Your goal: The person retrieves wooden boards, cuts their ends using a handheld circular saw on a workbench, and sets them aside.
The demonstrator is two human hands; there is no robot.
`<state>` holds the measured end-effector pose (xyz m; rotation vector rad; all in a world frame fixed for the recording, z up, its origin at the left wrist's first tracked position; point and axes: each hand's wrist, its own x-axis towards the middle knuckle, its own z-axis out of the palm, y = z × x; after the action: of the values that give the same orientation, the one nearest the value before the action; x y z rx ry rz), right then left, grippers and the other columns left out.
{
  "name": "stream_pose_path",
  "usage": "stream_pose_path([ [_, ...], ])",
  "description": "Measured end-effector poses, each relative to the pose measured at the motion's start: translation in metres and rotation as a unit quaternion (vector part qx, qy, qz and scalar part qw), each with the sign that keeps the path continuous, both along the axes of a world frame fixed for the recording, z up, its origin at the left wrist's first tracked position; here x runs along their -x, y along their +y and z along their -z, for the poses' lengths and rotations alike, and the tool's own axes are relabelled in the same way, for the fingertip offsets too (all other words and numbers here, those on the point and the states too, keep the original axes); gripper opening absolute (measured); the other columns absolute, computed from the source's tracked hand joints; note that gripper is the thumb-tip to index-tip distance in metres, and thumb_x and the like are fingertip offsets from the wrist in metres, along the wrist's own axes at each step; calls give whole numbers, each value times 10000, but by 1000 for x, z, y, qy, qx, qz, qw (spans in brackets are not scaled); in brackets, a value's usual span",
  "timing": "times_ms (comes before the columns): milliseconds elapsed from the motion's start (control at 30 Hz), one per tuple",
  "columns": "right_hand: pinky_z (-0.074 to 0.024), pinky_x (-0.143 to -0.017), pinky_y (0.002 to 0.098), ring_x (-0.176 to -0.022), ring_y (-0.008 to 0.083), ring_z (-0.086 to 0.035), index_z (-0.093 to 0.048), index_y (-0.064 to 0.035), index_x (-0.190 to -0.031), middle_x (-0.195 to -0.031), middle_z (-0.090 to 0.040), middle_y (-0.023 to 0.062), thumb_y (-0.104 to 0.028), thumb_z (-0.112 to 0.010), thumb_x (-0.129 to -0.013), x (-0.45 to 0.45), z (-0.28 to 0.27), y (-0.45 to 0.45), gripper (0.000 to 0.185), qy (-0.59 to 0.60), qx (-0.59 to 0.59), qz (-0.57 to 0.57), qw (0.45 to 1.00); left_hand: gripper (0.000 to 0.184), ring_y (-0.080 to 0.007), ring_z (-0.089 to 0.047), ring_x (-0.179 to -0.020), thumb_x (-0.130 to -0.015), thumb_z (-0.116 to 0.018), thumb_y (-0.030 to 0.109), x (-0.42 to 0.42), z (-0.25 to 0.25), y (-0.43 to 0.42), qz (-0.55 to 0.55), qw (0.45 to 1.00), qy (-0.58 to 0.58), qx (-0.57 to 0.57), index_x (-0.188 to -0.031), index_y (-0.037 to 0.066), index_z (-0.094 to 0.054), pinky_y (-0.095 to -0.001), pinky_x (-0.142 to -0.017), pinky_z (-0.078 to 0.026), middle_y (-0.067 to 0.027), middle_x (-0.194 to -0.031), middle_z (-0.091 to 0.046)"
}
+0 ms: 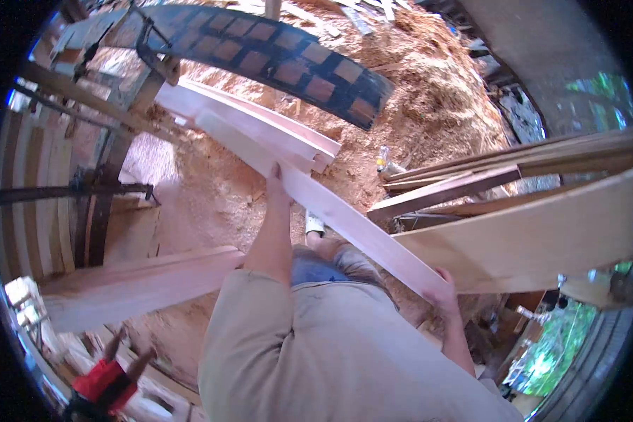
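A long, narrow, pale wooden board [344,224] runs diagonally in front of my body, from the upper left down to the lower right. My left hand [277,177] grips its lower edge near the middle. At its near right end, my right hand [441,288] is closed around the wood. Beyond my left hand, the board's far end lies close to or against other pale boards [260,132]; I cannot tell whether they touch. Parts of the fingers of both hands are hidden by the board.
A dark checkered plank [281,60] crosses the top, with a clamp [151,49] at its left. Stacked boards [534,232] stand at right, and a wide board [141,285] at left. Sawdust [429,77] covers the ground. Another person [105,383] in red is at lower left.
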<state>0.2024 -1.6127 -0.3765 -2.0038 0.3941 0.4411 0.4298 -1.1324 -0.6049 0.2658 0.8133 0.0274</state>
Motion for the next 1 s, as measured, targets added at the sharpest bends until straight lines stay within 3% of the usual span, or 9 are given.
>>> stream_pose_path([
  [233, -533, -686, 296, -885, 182, -619, -439, 36, -1226, -1028, -609, 110, -184, -823, -716, -178, 93, 198, 675, 89, -141, -105, 980, 521, -280, -535, -1158, -960, -501, 389, -40, -42, 50, -4, 982, 55, -178, -1336, 29, -472, -425, -1009, -430, -109, -1240, -582],
  [300, -529, -664, 298, -845, 193, -636, -458, 34, -1215, -1008, -626, 119, -220, -804, -744, -217, 94, 275, 637, 80, -108, -143, 981, 504, -267, -485, -1220, -964, -473, 401, -38, 50, 50, 23, 960, -78, -268, -1351, 77, -467, -448, -1067, -356, -96, -1327, -521],
  [367, -532, -715, 329, -865, 217, -647, -466, 34, -1227, -1063, -634, 145, -226, -808, -735, -239, 115, 314, 653, 3, -28, -164, 986, 580, -244, -446, -1264, -941, -511, 446, -4, -37, 28, 65, 998, -3, -1, -1397, 97, -428, -411, -1084, -321, -86, -1339, -516],
  [567, -571, -650, 341, -884, 214, -636, -405, 2, -1225, -1030, -602, 125, -27, -773, -739, -280, 252, 337, 610, -52, -147, -110, 982, 605, -286, -617, -955, -848, -631, 510, 163, -96, -1, 388, 789, 43, -474, -1143, -18, -636, -384, -855, -473, -160, -1073, -668],
  [633, -581, -621, 349, -880, 224, -639, -392, 13, -1194, -1022, -599, 136, -33, -779, -741, -292, 236, 350, 598, 63, -179, -90, 978, 476, -198, -638, -911, -881, -600, 419, 223, -120, 3, 468, 751, 186, -427, -1028, -26, -682, -360, -787, -491, -156, -992, -692],
  [767, -561, -537, 341, -763, 227, -636, -419, 38, -1158, -985, -601, 151, -111, -796, -753, -313, 257, 360, 573, 62, -115, -141, 981, 533, -365, -656, -918, -830, -609, 473, 425, -45, -3, 392, 719, 416, -396, -959, -38, -688, -428, -812, -503, -227, -967, -686],
  [833, -517, -480, 351, -665, 199, -616, -476, 26, -1115, -882, -612, 120, -159, -767, -782, -322, 300, 343, 479, 45, -30, -134, 990, 554, -409, -647, -929, -796, -629, 494, 541, 2, -5, 442, 594, 453, -496, -951, -34, -685, -454, -834, -499, -255, -939, -680],
  [933, -431, -412, 339, -564, 161, -570, -566, -23, -995, -700, -588, 56, -196, -667, -843, -292, 304, 326, 252, -10, 7, -166, 986, 558, -414, -646, -936, -787, -642, 487, 591, -31, 4, 377, 661, 537, -365, -997, -29, -678, -455, -844, -497, -273, -946, -673],
  [1000, -416, -412, 304, -533, 161, -552, -598, -49, -901, -682, -581, 45, -194, -620, -858, -255, 255, 308, 153, 190, -89, -173, 962, 555, -411, -647, -941, -788, -645, 484, 589, -51, 8, 326, 698, 532, -351, -1006, -25, -681, -453, -842, -498, -279, -953, -671],
])
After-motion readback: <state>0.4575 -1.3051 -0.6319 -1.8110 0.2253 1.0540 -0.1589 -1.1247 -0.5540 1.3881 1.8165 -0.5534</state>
